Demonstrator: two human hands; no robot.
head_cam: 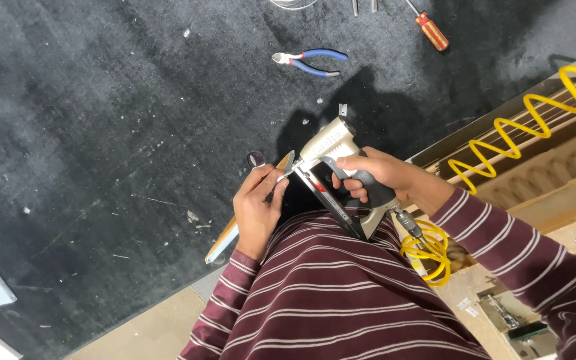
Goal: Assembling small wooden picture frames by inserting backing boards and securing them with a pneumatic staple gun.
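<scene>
My right hand [385, 177] grips the black handle of a silver pneumatic staple gun [333, 143], its nose pointing away from me. A coiled yellow air hose [521, 127] runs from the base of the gun's handle off to the right. My left hand [258, 207] pinches a thin metal piece at the front of the gun's magazine [325, 200]. Both hands are held close above my striped maroon shirt.
The floor is dark carpet [101, 133]. Blue-handled pliers [311, 61] and a red-and-yellow screwdriver [430, 30] lie on it farther off. A strip of wood [221, 243] lies under my left wrist. Carved wooden furniture [555, 167] stands to the right.
</scene>
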